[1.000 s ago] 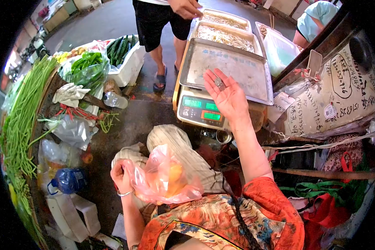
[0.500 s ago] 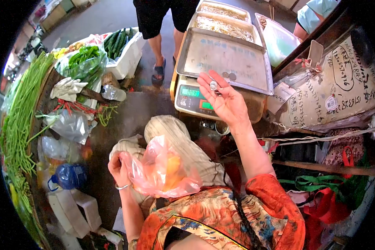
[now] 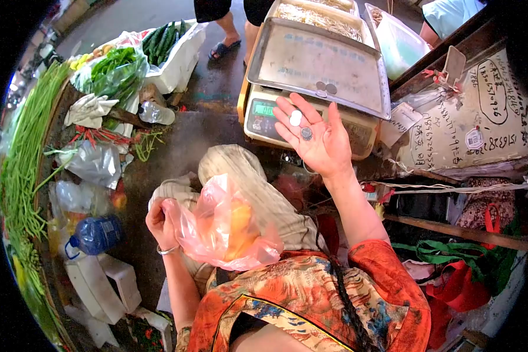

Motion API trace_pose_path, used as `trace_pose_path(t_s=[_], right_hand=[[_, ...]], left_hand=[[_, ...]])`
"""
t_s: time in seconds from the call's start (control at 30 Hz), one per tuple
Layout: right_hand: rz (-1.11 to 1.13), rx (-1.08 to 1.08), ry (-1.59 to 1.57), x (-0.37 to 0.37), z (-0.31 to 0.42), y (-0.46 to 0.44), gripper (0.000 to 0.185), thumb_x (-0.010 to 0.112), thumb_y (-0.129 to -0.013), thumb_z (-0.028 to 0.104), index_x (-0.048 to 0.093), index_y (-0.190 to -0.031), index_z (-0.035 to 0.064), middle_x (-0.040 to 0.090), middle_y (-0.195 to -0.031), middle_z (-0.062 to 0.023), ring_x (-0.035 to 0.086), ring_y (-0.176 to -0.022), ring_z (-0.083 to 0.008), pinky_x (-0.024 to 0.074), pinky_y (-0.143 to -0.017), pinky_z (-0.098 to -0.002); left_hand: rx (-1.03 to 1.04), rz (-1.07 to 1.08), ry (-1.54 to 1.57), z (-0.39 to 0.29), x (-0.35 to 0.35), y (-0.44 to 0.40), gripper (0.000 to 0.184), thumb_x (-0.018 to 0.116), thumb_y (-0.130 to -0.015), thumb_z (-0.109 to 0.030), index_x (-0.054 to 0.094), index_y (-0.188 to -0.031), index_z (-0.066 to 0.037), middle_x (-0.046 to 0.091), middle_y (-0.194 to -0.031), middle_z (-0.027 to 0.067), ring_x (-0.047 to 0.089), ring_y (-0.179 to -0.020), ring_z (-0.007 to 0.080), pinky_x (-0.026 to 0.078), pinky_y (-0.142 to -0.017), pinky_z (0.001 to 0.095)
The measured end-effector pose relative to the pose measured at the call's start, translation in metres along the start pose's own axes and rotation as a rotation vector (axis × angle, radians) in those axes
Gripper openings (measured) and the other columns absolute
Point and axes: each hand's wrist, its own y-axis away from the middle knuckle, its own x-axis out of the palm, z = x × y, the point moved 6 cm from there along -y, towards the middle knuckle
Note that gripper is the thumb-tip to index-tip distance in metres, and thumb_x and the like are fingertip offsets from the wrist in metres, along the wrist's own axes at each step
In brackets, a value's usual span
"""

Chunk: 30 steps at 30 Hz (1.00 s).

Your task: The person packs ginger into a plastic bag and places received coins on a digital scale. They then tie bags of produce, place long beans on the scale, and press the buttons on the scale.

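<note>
My left hand (image 3: 160, 223) is closed on the gathered edge of a pink translucent plastic bag (image 3: 200, 220), with orange-yellow contents showing through it. The bag rests over my lap. Palm up, my right hand (image 3: 320, 141) holds two coins (image 3: 306, 134) on its spread fingers and palm, one bright and one darker. It is just over the near edge of a digital scale (image 3: 258, 126), partly covering the display. A few more coins (image 3: 331, 88) lie on the scale's metal tray (image 3: 299, 56), beyond my fingertips.
Trays of bean sprouts (image 3: 334, 23) stand behind the scale. Cucumbers fill a white foam box (image 3: 179, 67); leafy greens (image 3: 114, 70) and long beans (image 3: 29, 152) line the left. A person's sandaled foot (image 3: 224, 50) is ahead. A board with handwriting (image 3: 452, 129) stands at right.
My right hand has turned flatter and its fingers have spread, showing both coins more plainly. Another coin now shows on the tray. My left hand keeps hold of the bag.
</note>
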Motion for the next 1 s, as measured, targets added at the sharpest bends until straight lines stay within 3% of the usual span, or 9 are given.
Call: trace_pose_path(t_s=[0.23,0.33,0.4,0.43,0.5,0.53,0.63,0.73,1.0], right_hand=[[0.005,0.020,-0.054,-0.002,-0.003,0.002,0.074,0.044,-0.098,0.053,0.033,-0.147,-0.0025,0.027,-0.154,-0.0254,0.026,-0.143,-0.0402,0.0242,-0.117,-0.0520],[-0.005,0.035,-0.065,-0.005,-0.003,0.003,0.073,0.044,-0.098,0.053,0.037,-0.145,-0.0015,0.034,-0.151,-0.0257,0.034,-0.139,-0.0401,0.0304,-0.113,-0.0526],[-0.057,0.048,0.061,-0.014,-0.002,0.005,0.058,0.043,-0.101,0.047,0.050,-0.135,0.0000,0.062,-0.118,-0.0191,0.061,-0.106,-0.0297,0.0498,-0.090,-0.0410],[-0.061,0.050,0.062,-0.028,-0.004,0.006,0.058,0.043,-0.101,0.047,0.050,-0.135,0.0000,0.062,-0.118,-0.0191,0.061,-0.106,-0.0297,0.0498,-0.090,-0.0410],[0.250,0.212,-0.123,-0.042,-0.018,0.008,0.042,0.043,-0.104,0.038,0.059,-0.119,0.0020,0.056,-0.075,-0.0031,0.054,-0.062,-0.0126,0.0438,-0.057,-0.0263],[0.115,0.242,-0.060,-0.053,-0.022,0.016,0.032,0.042,-0.105,0.030,0.060,-0.109,0.0042,0.039,-0.064,0.0036,0.033,-0.050,-0.0060,0.0289,-0.046,-0.0211],[-0.159,0.344,0.153,-0.116,-0.040,0.044,0.025,0.048,-0.103,0.026,0.060,-0.109,0.0051,0.043,-0.066,0.0049,0.037,-0.052,-0.0036,0.0289,-0.047,-0.0181],[-0.813,0.417,0.562,-0.217,-0.057,0.086,0.016,0.052,-0.099,0.022,0.061,-0.103,0.0082,0.050,-0.074,0.0049,0.039,-0.056,-0.0071,0.0324,-0.048,-0.0230],[-0.821,0.456,0.545,-0.302,-0.075,0.107,0.019,0.050,-0.099,0.021,0.060,-0.106,0.0063,0.055,-0.082,0.0002,0.046,-0.067,-0.0110,0.0385,-0.057,-0.0252]], left_hand=[[-0.005,-0.005,0.010,0.006,-0.002,0.001,0.020,0.061,-0.097,-0.016,0.058,-0.085,0.000,0.053,-0.077,-0.0053,0.043,-0.069,0.0037,0.036,-0.061,0.0205],[0.015,-0.048,0.008,0.006,-0.006,0.002,0.021,0.061,-0.097,-0.017,0.058,-0.084,0.000,0.053,-0.077,-0.0052,0.043,-0.069,0.0038,0.036,-0.061,0.0206],[-0.022,0.072,0.057,0.015,-0.011,0.003,0.013,0.060,-0.092,-0.005,0.061,-0.099,0.006,0.061,-0.090,0.0016,0.055,-0.079,0.0078,0.044,-0.071,0.0216],[-0.027,0.072,0.058,0.017,-0.012,0.003,0.013,0.060,-0.092,-0.005,0.061,-0.099,0.006,0.061,-0.090,0.0016,0.055,-0.079,0.0078,0.044,-0.071,0.0216],[-0.015,0.079,0.070,0.020,-0.013,0.004,0.014,0.060,-0.092,-0.004,0.062,-0.101,0.006,0.062,-0.090,0.0013,0.055,-0.079,0.0074,0.043,-0.070,0.0211],[-0.030,0.024,0.025,0.020,-0.014,0.006,0.014,0.060,-0.093,-0.004,0.062,-0.102,0.006,0.062,-0.090,0.0011,0.055,-0.079,0.0073,0.043,-0.070,0.0210],[-0.059,0.032,0.051,0.024,-0.017,0.008,0.014,0.060,-0.093,-0.003,0.062,-0.103,0.006,0.063,-0.091,0.0012,0.056,-0.081,0.0075,0.044,-0.071,0.0213],[-0.032,0.020,0.040,0.024,-0.018,0.008,0.016,0.060,-0.092,-0.004,0.062,-0.104,0.006,0.064,-0.093,0.0019,0.058,-0.082,0.0078,0.045,-0.072,0.0216],[-0.014,0.084,0.019,0.027,-0.021,0.006,0.018,0.059,-0.093,-0.004,0.062,-0.107,0.007,0.066,-0.097,0.0038,0.059,-0.083,0.0089,0.046,-0.074,0.0219]])
